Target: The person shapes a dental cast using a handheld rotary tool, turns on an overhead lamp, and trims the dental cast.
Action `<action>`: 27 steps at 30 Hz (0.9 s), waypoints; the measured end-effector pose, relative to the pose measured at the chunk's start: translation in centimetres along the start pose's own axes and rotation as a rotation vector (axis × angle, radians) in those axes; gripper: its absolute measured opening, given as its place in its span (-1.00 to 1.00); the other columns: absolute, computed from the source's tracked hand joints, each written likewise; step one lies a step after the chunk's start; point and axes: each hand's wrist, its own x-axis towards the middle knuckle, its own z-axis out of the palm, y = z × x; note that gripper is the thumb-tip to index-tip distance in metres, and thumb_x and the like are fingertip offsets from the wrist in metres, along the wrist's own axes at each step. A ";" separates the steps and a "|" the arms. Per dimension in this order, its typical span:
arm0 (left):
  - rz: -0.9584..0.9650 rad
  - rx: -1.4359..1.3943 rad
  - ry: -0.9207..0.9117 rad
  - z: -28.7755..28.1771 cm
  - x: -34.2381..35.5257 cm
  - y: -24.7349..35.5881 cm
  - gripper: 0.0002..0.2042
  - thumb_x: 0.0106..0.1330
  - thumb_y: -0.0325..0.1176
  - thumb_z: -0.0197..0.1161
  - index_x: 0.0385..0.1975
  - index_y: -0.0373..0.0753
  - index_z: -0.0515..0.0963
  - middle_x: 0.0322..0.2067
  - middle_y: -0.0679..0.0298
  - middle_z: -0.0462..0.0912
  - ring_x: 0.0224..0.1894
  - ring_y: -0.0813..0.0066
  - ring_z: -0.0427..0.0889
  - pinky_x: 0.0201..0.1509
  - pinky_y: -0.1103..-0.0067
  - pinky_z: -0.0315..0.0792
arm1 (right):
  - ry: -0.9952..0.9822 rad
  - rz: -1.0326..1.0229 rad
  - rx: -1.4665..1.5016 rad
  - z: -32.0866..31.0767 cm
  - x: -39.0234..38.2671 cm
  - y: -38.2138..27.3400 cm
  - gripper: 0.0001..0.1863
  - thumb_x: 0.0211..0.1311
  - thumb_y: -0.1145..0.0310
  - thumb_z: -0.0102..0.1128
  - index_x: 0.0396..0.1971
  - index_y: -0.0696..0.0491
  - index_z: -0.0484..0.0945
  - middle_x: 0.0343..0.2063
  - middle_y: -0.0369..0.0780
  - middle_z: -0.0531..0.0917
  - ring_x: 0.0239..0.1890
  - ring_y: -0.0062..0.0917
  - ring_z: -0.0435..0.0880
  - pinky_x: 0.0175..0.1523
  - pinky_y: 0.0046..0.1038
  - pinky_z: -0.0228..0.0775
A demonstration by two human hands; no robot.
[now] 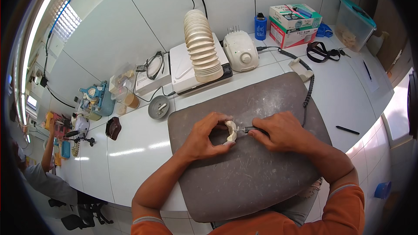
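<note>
My left hand (203,137) holds a cream-coloured, horseshoe-shaped dental cast (231,133) between thumb and fingers, its curve facing right. In my right hand (278,131) is a slim dark rotary handpiece (250,129), gripped like a pen and pointing left. Its thin metal tip reaches the right side of the cast; whether it touches is too small to tell. Both hands are over a scratched brown board (244,174). A coiled black cord (308,91) runs up on the right toward a white control unit with a dial (241,52).
Behind the board, a ribbed hose (201,48) stands over a white box-shaped unit (179,63). A grey bowl (158,107) sits left of it. Stacked boxes (294,35), a black strap (322,53) and a black pen (347,129) lie rightward. Another person (43,180) works at far left.
</note>
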 end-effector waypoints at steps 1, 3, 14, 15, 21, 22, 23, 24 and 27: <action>0.001 -0.001 -0.001 0.0 0.0 0.0 -0.33 0.15 -0.38 0.69 0.30 -0.30 0.60 0.11 0.06 0.69 0.14 0.21 0.80 0.28 0.37 0.76 | 0.002 0.004 0.001 0.0 0.0 0.0 -0.59 0.63 -0.07 0.18 -0.21 0.00 0.67 -0.55 -0.02 0.74 -0.40 0.08 0.79 -0.24 0.12 0.52; -0.003 -0.004 0.004 0.1 0.1 0.0 -0.34 0.15 -0.38 0.69 0.29 -0.30 0.61 0.12 0.06 0.69 0.14 0.21 0.80 0.28 0.36 0.76 | 0.004 0.009 0.001 0.0 -0.1 0.0 -0.59 0.63 -0.07 0.18 -0.21 0.00 0.67 -0.55 -0.02 0.74 -0.40 0.08 0.79 -0.24 0.12 0.52; -0.017 -0.008 -0.001 0.0 0.0 0.1 -0.33 0.16 -0.38 0.70 0.31 -0.30 0.60 0.13 0.06 0.69 0.16 0.22 0.79 0.29 0.36 0.76 | 0.005 -0.003 -0.007 0.0 -0.1 0.1 -0.59 0.64 -0.07 0.17 -0.20 -0.01 0.68 -0.54 -0.02 0.74 -0.39 0.07 0.79 -0.24 0.12 0.52; -0.017 -0.012 -0.001 0.0 0.0 0.1 -0.33 0.16 -0.38 0.70 0.31 -0.30 0.60 0.13 0.06 0.68 0.16 0.22 0.79 0.29 0.35 0.76 | 0.006 -0.003 -0.007 0.1 -0.1 0.2 -0.59 0.64 -0.07 0.17 -0.20 -0.01 0.68 -0.54 -0.02 0.74 -0.39 0.07 0.79 -0.24 0.12 0.52; -0.026 -0.007 -0.007 0.0 0.1 0.3 -0.33 0.16 -0.38 0.70 0.31 -0.30 0.60 0.15 0.05 0.68 0.17 0.21 0.80 0.30 0.35 0.76 | -0.009 0.009 0.007 0.0 0.0 0.0 -0.58 0.65 -0.08 0.15 -0.18 -0.01 0.67 -0.53 -0.01 0.74 -0.37 0.09 0.79 -0.22 0.13 0.52; -0.026 -0.007 -0.007 0.0 0.1 0.2 -0.33 0.16 -0.38 0.70 0.31 -0.30 0.60 0.15 0.05 0.68 0.17 0.21 0.80 0.30 0.35 0.76 | -0.013 0.010 0.000 0.0 0.0 0.1 -0.58 0.65 -0.08 0.15 -0.18 -0.01 0.67 -0.53 -0.01 0.74 -0.37 0.09 0.79 -0.22 0.13 0.52; -0.025 -0.012 -0.007 0.0 0.0 0.2 -0.33 0.16 -0.38 0.70 0.31 -0.30 0.60 0.16 0.05 0.68 0.18 0.21 0.79 0.30 0.35 0.76 | -0.016 0.011 -0.006 0.1 0.0 0.1 -0.58 0.65 -0.08 0.14 -0.18 -0.01 0.67 -0.53 -0.01 0.74 -0.37 0.09 0.79 -0.22 0.13 0.52; -0.024 -0.017 -0.008 0.0 0.0 0.1 -0.33 0.16 -0.38 0.70 0.31 -0.31 0.60 0.16 0.05 0.68 0.18 0.21 0.79 0.30 0.35 0.76 | -0.016 0.010 -0.006 0.0 0.0 0.1 -0.58 0.65 -0.08 0.14 -0.18 -0.01 0.67 -0.53 -0.01 0.74 -0.37 0.09 0.79 -0.22 0.13 0.52; -0.024 -0.015 -0.005 0.1 0.0 0.1 -0.33 0.16 -0.38 0.70 0.31 -0.31 0.60 0.16 0.05 0.68 0.19 0.20 0.79 0.30 0.35 0.77 | -0.011 0.011 -0.002 0.0 0.0 0.1 -0.59 0.65 -0.07 0.16 -0.18 -0.01 0.67 -0.53 -0.01 0.74 -0.38 0.09 0.79 -0.22 0.13 0.52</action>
